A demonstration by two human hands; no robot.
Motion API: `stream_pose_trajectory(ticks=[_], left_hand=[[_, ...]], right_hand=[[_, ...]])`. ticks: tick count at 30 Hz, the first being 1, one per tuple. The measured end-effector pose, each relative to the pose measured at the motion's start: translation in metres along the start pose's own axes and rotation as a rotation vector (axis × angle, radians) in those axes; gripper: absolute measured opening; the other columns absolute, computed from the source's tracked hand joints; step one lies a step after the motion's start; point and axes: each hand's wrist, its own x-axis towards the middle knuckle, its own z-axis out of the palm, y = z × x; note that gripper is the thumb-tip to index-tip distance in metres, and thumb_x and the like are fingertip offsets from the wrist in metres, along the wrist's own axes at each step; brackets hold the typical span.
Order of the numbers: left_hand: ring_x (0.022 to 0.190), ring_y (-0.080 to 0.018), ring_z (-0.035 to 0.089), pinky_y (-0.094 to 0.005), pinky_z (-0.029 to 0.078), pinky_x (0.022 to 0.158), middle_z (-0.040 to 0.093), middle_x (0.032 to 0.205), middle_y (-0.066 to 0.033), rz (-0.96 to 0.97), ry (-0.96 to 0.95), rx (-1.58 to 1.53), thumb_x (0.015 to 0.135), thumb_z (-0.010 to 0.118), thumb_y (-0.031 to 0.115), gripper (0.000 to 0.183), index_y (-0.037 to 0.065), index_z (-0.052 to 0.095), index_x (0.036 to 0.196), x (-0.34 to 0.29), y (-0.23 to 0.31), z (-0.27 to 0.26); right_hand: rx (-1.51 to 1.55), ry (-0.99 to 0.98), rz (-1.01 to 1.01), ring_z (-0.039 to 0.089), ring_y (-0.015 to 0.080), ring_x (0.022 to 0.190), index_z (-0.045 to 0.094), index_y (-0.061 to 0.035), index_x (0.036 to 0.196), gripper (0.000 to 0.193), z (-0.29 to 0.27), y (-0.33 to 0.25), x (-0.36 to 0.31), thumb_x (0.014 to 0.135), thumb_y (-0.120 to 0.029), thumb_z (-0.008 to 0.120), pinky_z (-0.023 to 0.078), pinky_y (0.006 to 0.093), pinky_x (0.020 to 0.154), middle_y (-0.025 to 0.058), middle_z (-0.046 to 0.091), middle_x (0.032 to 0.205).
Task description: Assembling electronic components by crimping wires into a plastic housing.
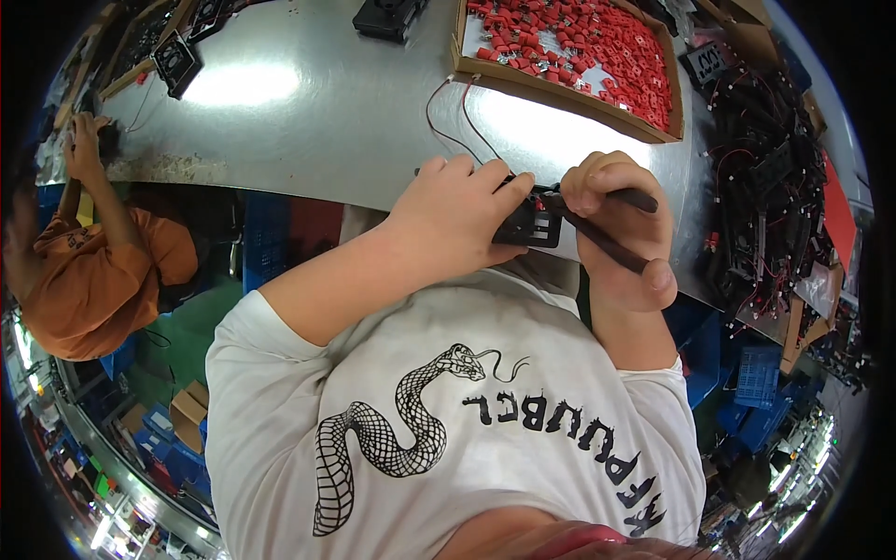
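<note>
My left hand (467,210) is closed round a black plastic housing (529,227) near the bench's front edge. A red and a black wire (459,137) run from behind it toward the box of red parts. In my right hand (623,215) is a pair of pliers with dark handles (607,245), spread apart between fingers and thumb. The pliers' head meets the housing beside a small red piece (539,203). My left fingers hide much of the housing, and the jaws' exact grip cannot be made out.
A cardboard box (569,101) of small red parts sits on the metal bench (327,121). A black unit (389,17) lies at the back. Wired black assemblies (770,187) are heaped at right. At left, a person in an orange shirt (103,280) works. Blue crates (754,378) stand below.
</note>
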Motion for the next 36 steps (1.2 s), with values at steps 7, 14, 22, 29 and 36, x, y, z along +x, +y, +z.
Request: stream_pose_trajectory(ticks=[7,14,22,29,36], left_hand=[[0.093,-0.0292,0.062,-0.0426,0.048,0.08,0.062,0.109,-0.0071,0.004,0.014,0.006,0.077,0.081,0.045,0.069,0.012,0.059,0.133,0.0,0.0,0.0],[0.093,-0.029,0.063,-0.0427,0.048,0.082,0.063,0.109,-0.0061,-0.005,0.007,-0.005,0.075,0.083,0.044,0.07,0.013,0.059,0.134,0.002,0.003,0.0],[0.096,-0.0284,0.064,-0.0428,0.049,0.087,0.065,0.109,-0.005,0.192,-0.067,-0.042,0.073,0.084,0.044,0.068,0.015,0.062,0.131,0.018,-0.023,-0.007],[0.095,-0.0282,0.062,-0.0423,0.048,0.084,0.064,0.11,-0.0049,0.039,0.015,-0.021,0.074,0.084,0.043,0.068,0.014,0.062,0.131,0.007,-0.009,0.0],[0.096,-0.0284,0.062,-0.0424,0.048,0.083,0.064,0.111,-0.0056,0.029,0.021,0.0,0.075,0.082,0.044,0.069,0.014,0.061,0.133,0.006,-0.007,0.0]], right_hand=[[-0.006,-0.018,-0.025,0.046,0.02,0.086,0.055,0.0055,0.118,0.082,0.0,0.002,-0.001,0.08,-0.066,0.066,0.037,0.0355,0.076,0.0097,0.05,0.095],[0.011,0.03,-0.052,0.046,0.0203,0.081,0.057,0.0054,0.114,0.079,0.005,0.003,-0.002,0.079,-0.064,0.068,0.036,0.0341,0.073,0.0094,0.049,0.09],[0.082,-0.35,0.184,0.048,0.0215,0.067,0.063,0.0065,0.099,0.078,-0.025,-0.005,0.035,0.081,-0.069,0.062,0.038,0.0368,0.063,0.0103,0.055,0.078],[0.103,-0.128,-0.027,0.043,0.0178,0.076,0.058,0.0022,0.118,0.082,-0.014,-0.005,0.008,0.082,-0.072,0.061,0.034,0.0341,0.068,0.0063,0.048,0.088],[0.125,-0.179,-0.055,0.051,0.0179,0.083,0.056,0.0104,0.12,0.101,-0.022,0.01,0.013,0.071,-0.077,0.073,0.038,0.0301,0.07,0.0105,0.054,0.097]])
